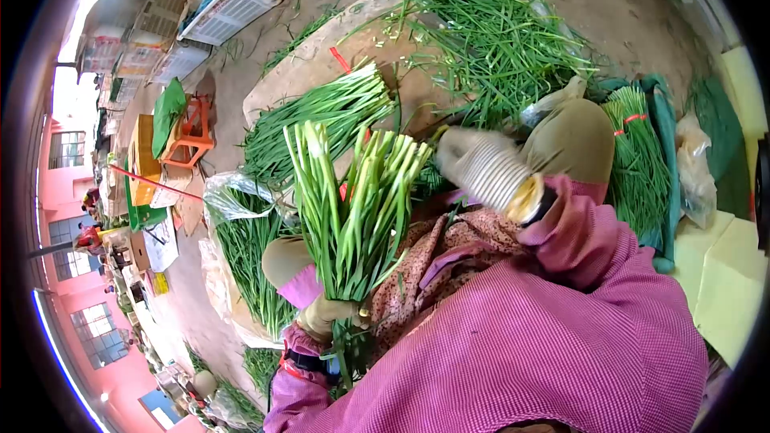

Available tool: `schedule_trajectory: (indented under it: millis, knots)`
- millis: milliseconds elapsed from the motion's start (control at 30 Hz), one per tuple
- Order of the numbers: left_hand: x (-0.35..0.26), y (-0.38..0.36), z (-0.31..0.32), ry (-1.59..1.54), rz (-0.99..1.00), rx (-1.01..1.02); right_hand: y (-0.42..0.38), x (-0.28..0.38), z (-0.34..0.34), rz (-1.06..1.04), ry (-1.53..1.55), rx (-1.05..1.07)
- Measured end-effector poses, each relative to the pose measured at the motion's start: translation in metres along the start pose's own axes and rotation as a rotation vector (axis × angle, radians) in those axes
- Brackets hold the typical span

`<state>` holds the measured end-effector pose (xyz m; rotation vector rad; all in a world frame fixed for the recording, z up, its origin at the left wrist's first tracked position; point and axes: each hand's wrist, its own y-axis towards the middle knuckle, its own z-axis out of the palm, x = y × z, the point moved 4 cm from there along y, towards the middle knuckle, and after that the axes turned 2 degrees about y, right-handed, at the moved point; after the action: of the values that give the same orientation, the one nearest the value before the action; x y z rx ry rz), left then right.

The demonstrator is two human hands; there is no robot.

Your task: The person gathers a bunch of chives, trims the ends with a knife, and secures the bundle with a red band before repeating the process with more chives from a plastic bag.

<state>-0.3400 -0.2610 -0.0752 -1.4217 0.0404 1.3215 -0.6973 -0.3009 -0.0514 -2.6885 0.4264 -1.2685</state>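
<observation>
My left hand (330, 314), in a pale work glove, is closed around a bunch of garlic chives (345, 208). The bunch stands upright, pale stem ends up, with leaves hanging below the fist. My right hand (475, 159), gloved with a ribbed striped cuff, is raised to the right of the bunch, apart from it. Motion smears its fingers, so I cannot make out whether it holds anything. Just beyond the held bunch, another bunch of chives (317, 124) lies on a board (269, 100), with a red band (340, 59) beside its stem ends.
Loose chives (505, 40) are heaped at the board's far right. Banded chives (636, 152) lie by my right knee, more chives (245, 252) in plastic by my left. An orange stool (192, 132) and white crates (228, 4) stand at left. People sit farther off.
</observation>
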Motion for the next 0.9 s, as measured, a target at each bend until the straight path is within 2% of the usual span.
schedule_trajectory:
  millis: [67, 100, 167, 200, 267, 300, 333, 367, 400, 467, 500, 533, 567, 633, 700, 733, 800, 867, 900]
  knots:
    - [0.010, -0.002, 0.001, -0.279, 0.016, 0.166, 0.027, -0.052, -0.004, 0.033, 0.460, -0.062]
    - [0.011, -0.002, 0.003, -0.254, 0.016, 0.152, 0.027, -0.050, -0.004, 0.033, 0.456, -0.060]
    - [0.008, 0.000, 0.005, -0.277, 0.012, 0.183, 0.023, -0.048, 0.009, 0.380, 1.001, 0.173]
    - [0.006, 0.002, 0.008, -0.299, 0.008, 0.213, 0.021, -0.046, 0.025, 0.457, 1.122, 0.366]
    - [0.009, 0.002, 0.006, -0.241, -0.014, 0.162, 0.018, -0.030, 0.045, 0.348, 1.365, 0.561]
    - [0.013, 0.004, 0.006, -0.267, 0.004, 0.222, 0.023, -0.019, 0.046, 0.135, 1.245, 0.456]
    - [0.015, 0.004, 0.006, -0.293, 0.022, 0.279, 0.026, -0.017, 0.044, 0.227, 1.339, 0.379]
    - [0.014, 0.004, -0.003, 0.021, 0.049, 0.302, 0.029, -0.017, 0.034, 0.247, 1.312, 0.266]
    - [0.035, 0.003, -0.014, 0.020, 0.047, 0.295, 0.033, -0.013, 0.020, 0.269, 1.282, 0.152]
    - [0.115, 0.013, -0.052, 0.887, -0.289, 0.284, 0.066, -0.053, -0.015, 0.107, 1.279, -0.138]
    - [0.099, 0.012, -0.049, 0.208, 0.179, 0.743, 0.076, -0.068, -0.049, 0.032, 1.050, -0.267]
    - [0.095, 0.014, -0.046, 0.202, 0.182, 0.739, 0.076, -0.068, -0.081, -0.038, 0.816, -0.387]
    - [0.086, 0.015, -0.039, 0.099, 0.175, 0.704, 0.069, -0.053, -0.094, -0.037, 0.812, -0.381]
    - [0.060, 0.012, -0.015, -0.103, 0.154, 0.636, 0.045, 0.002, -0.102, -0.430, 0.327, -0.264]
    - [0.031, 0.010, 0.003, -0.290, 0.136, 0.562, 0.032, 0.037, -0.069, -0.379, 0.359, 0.043]
    - [0.021, 0.012, 0.006, -0.381, 0.128, 0.522, 0.032, 0.049, -0.055, -0.477, 0.219, 0.037]
    - [0.019, 0.015, 0.004, -0.273, 0.125, 0.478, 0.032, 0.064, -0.038, -0.256, 0.052, 0.320]
    - [0.040, 0.012, -0.018, 0.218, -0.005, 0.389, 0.048, 0.053, -0.016, -0.352, 0.021, 0.315]
    - [0.039, 0.005, -0.020, 0.080, -0.114, 0.261, 0.051, 0.054, -0.020, -0.152, 0.145, 0.347]
